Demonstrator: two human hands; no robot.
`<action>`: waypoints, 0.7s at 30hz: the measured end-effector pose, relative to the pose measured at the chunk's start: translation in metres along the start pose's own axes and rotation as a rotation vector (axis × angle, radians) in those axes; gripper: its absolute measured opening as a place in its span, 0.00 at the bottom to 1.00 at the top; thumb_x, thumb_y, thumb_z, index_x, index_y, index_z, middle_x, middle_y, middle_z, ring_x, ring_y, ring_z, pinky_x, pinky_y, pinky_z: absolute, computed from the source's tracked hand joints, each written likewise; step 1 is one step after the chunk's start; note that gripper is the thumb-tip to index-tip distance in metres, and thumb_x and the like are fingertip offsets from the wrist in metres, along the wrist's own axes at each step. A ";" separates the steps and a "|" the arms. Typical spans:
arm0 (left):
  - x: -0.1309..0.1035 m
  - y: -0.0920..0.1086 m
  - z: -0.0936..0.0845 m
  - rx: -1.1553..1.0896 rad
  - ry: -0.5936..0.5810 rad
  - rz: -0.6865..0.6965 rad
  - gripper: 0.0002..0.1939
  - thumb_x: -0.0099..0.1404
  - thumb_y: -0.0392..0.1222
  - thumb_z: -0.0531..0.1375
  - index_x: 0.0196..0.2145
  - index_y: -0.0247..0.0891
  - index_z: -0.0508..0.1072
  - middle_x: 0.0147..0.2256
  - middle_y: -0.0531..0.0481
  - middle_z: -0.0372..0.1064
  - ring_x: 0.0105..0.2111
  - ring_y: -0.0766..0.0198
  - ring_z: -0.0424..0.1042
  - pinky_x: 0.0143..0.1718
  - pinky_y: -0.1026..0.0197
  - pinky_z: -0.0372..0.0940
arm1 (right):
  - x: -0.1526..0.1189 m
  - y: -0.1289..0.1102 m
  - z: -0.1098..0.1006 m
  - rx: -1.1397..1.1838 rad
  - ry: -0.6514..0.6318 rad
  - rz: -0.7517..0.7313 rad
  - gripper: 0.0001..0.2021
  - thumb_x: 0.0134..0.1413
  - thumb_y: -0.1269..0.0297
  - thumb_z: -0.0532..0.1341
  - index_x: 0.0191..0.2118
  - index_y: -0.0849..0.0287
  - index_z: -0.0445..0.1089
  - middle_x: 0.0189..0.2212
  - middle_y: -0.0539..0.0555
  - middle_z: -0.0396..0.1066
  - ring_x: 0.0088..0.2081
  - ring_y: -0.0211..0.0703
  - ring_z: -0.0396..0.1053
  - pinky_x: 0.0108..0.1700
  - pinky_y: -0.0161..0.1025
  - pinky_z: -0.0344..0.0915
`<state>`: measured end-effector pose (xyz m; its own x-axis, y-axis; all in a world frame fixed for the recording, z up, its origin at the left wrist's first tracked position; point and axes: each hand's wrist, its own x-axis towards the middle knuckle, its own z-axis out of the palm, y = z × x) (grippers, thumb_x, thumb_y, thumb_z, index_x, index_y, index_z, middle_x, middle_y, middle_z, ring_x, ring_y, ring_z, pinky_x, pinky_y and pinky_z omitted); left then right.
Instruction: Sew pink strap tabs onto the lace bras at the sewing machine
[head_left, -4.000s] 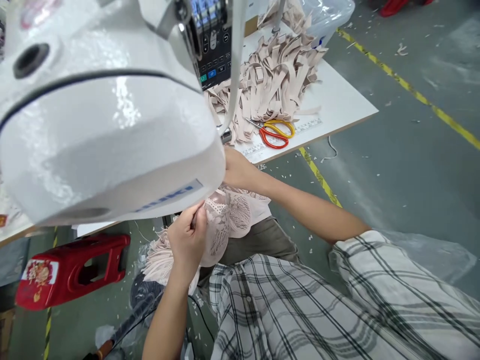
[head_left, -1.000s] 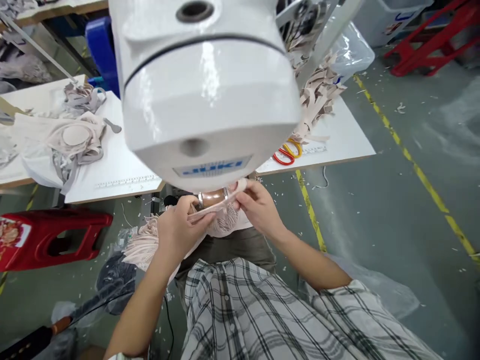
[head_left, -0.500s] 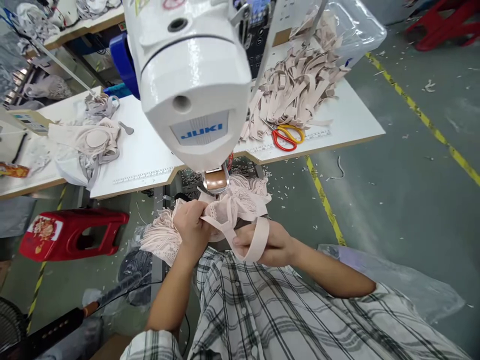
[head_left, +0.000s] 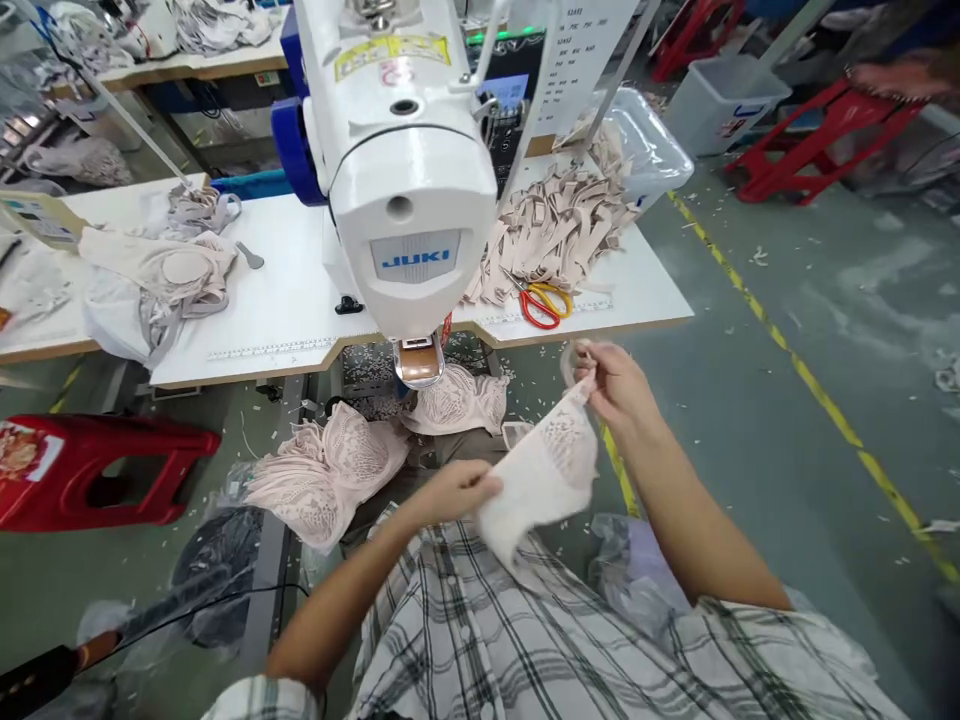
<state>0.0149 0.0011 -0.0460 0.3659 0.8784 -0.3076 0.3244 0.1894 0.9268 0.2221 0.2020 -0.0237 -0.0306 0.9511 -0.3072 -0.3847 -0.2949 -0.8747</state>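
Stretched between my hands is a pale pink lace bra (head_left: 551,465), slightly smeared by motion, over my lap. My left hand (head_left: 457,490) pinches its lower left edge. Higher up and to the right, my right hand (head_left: 611,385) closes on its upper end, where a strap loops out beside the fingers. A stack of pink lace bras (head_left: 322,475) lies to the left of my lap. Another bra (head_left: 457,400) rests just under the head of the white sewing machine (head_left: 416,210). Neither hand touches the machine.
Strap pieces (head_left: 559,235) are heaped on the white table (head_left: 645,290), with red and yellow scissors (head_left: 544,303) in front. A clear plastic bin (head_left: 649,145) stands behind. More garments (head_left: 180,270) lie at left. A red stool (head_left: 105,470) stands on the left floor.
My right hand has moved up and right with the bra's strap end. My left hand has shifted right and down, and the bra is now spread between them. The view has shifted too.
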 end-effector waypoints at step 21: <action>0.000 -0.044 -0.094 0.556 0.981 -0.324 0.15 0.69 0.41 0.51 0.48 0.34 0.71 0.36 0.39 0.74 0.41 0.46 0.74 0.44 0.47 0.64 | -0.012 0.048 -0.005 -0.394 -0.017 -0.249 0.12 0.49 0.61 0.70 0.33 0.57 0.66 0.31 0.49 0.71 0.23 0.30 0.59 0.24 0.32 0.54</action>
<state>-0.0814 0.0336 -0.0667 -0.5540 0.8324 0.0109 0.7046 0.4619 0.5387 0.2082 0.1758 -0.0642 0.0021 0.9978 -0.0661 -0.0028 -0.0661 -0.9978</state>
